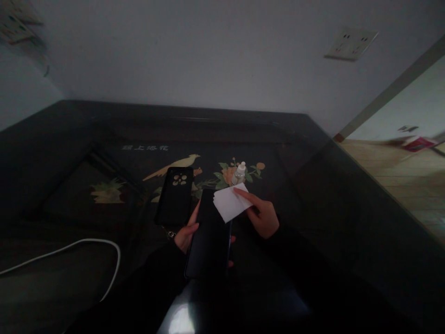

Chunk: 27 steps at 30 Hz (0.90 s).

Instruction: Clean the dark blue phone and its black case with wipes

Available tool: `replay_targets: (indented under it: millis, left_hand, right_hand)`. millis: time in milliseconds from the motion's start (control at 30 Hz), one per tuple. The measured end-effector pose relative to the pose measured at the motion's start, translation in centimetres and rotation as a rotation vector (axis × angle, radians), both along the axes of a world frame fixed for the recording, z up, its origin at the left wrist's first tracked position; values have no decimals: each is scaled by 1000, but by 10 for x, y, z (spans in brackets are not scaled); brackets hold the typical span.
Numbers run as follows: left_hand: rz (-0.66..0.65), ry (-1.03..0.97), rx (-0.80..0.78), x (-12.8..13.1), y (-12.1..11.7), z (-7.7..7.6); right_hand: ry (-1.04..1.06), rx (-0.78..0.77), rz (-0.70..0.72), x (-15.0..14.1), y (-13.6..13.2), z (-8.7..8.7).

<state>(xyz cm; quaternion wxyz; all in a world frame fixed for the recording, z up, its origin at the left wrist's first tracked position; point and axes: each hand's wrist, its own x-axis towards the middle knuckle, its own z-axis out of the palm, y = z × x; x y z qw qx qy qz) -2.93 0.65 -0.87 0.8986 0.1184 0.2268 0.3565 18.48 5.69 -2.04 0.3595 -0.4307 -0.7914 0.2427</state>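
Two items in hand over a dark lacquered table (174,116). Far L, a white cable (69,250); then a black phone case (175,195) lying flat, just beside the L hand (186,236), fingers closed round a black smartphone (208,234), long axis pointing fwd. White paper sheets (229,202), a small neat stack, sit at the phone's top R corner, pinched by the R hand (264,218). Small dropper bottle (239,172) just behind.
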Motion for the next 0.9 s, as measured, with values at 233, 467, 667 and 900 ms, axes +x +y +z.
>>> replay_targets:
  millis: [233,467,667,900]
  left_hand:
    - [-28,-93,89,-3,1,-6]
    - [-23,-119,96,-5,1,-9]
    - [-31,-142,124,-4,0,-7]
    - [-52,-138,147,-4,-2,-4]
  right_hand:
    - [-240,57,21,-11,-3,-7]
    - [-257,173,-38,-13,1,-4]
    - [-454,408,-205,-17,1,5]
    - [-136,198,-93,-14,1,4]
